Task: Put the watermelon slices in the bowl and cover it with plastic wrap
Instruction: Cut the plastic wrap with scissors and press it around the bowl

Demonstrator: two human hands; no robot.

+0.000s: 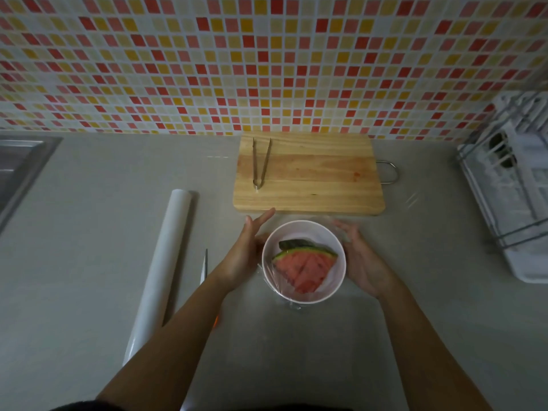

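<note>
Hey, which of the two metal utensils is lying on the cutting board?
The tongs, lying on the wooden cutting board behind the bowl. The knife lies on the counter instead, beside the wrap roll.

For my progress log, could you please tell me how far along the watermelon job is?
Done: the watermelon slices lie in the bowl, with plastic wrap stretched over its top. In hand: the left hand and right hand cup the bowl's sides, pressing the wrap down. Left: probably tucking the loose wrap bunched below the rim.
</note>
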